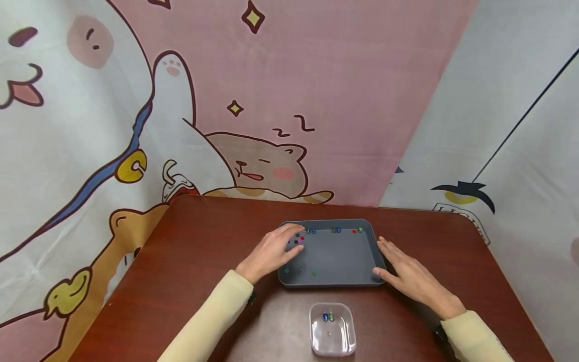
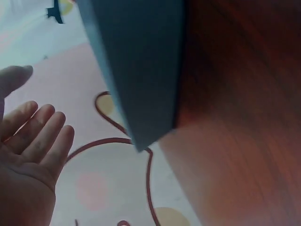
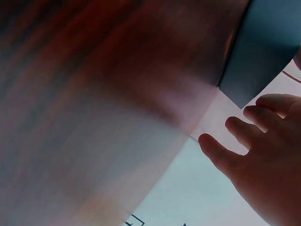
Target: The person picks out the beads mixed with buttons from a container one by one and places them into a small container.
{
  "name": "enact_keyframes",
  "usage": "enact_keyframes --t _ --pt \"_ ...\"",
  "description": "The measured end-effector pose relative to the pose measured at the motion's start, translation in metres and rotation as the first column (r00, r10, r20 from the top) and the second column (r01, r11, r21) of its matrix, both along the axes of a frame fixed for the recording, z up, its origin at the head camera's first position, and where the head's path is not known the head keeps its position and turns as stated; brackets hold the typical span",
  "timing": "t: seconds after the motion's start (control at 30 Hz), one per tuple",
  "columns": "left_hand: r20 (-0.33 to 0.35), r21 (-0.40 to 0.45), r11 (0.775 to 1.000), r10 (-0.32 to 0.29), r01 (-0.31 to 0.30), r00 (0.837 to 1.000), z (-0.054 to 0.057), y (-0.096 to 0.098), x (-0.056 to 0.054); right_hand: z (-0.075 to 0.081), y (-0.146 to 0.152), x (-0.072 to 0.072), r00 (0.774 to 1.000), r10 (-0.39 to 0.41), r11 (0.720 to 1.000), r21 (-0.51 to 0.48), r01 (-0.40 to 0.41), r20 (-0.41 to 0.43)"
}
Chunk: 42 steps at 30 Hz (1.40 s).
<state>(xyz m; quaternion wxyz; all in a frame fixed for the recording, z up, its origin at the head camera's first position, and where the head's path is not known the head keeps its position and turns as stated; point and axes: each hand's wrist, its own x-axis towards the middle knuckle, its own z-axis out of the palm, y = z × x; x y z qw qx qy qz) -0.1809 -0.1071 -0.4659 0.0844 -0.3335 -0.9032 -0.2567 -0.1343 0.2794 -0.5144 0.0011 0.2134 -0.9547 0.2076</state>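
Note:
A dark grey tray (image 1: 334, 259) lies on the table with small shiny coloured pieces in it, like beads or glass marbles. My left hand (image 1: 271, 251) reaches over the tray's left end, thumb and fingers spread apart. Near its fingertips sits a cluster of red, pink and dark pieces (image 1: 302, 238). The left wrist view has that hand (image 2: 35, 155) beside the tray's wall (image 2: 141, 70), nothing in its palm. At the tray's right side, my right hand (image 1: 411, 274) holds its fingers out along the rim. In the right wrist view these fingers (image 3: 249, 134) are extended close by the tray's corner.
Nearer me stands a clear plastic box (image 1: 332, 339) with a blue and a green piece (image 1: 331, 317) inside. More pieces line the tray's far edge, including blue ones (image 1: 338, 230), and a few lie along its near edge. A printed cloth (image 1: 353, 100) hangs behind the brown table (image 1: 203, 241).

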Motion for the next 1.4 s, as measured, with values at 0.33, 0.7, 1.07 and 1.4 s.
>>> enact_keyframes --t 0.33,0.7,1.07,1.4 --pt "0.022 -0.086 0.996 0.026 -0.024 0.999 -0.021 0.009 -0.028 0.002 -0.001 0.002 1.000 -0.002 1.000 -0.003 0.002 0.007" --pt "0.088 -0.108 0.993 0.065 -0.056 0.994 -0.034 0.013 -0.043 0.003 -0.001 0.002 1.000 -0.003 1.000 0.006 0.003 0.023" --pt "0.131 -0.105 0.992 0.087 -0.073 0.988 -0.039 0.015 -0.049 0.003 -0.001 0.003 1.000 0.008 1.000 0.010 -0.008 -0.001" --pt "0.129 -0.145 0.988 0.075 -0.056 0.989 -0.042 0.016 -0.054 0.003 0.001 0.001 1.000 0.006 1.000 0.023 -0.006 0.018"
